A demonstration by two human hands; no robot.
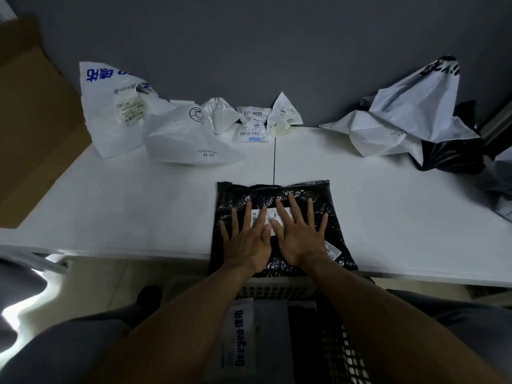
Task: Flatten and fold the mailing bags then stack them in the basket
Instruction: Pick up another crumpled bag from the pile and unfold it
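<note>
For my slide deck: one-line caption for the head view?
Both hands, left and right, press a black mailing bag flat on the white table.

Counted 1 black mailing bag (279, 195) centre frame, 2 hands on it, 1 basket (277, 291) bottom centre, 1 cardboard box (36, 120) left.

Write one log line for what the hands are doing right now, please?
left hand: flat on black bag | right hand: flat on it | basket: below table edge

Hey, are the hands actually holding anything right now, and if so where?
Nothing is gripped. The left hand and right hand lie flat, fingers spread, pressing the middle of the black mailing bag onto the table.
</note>
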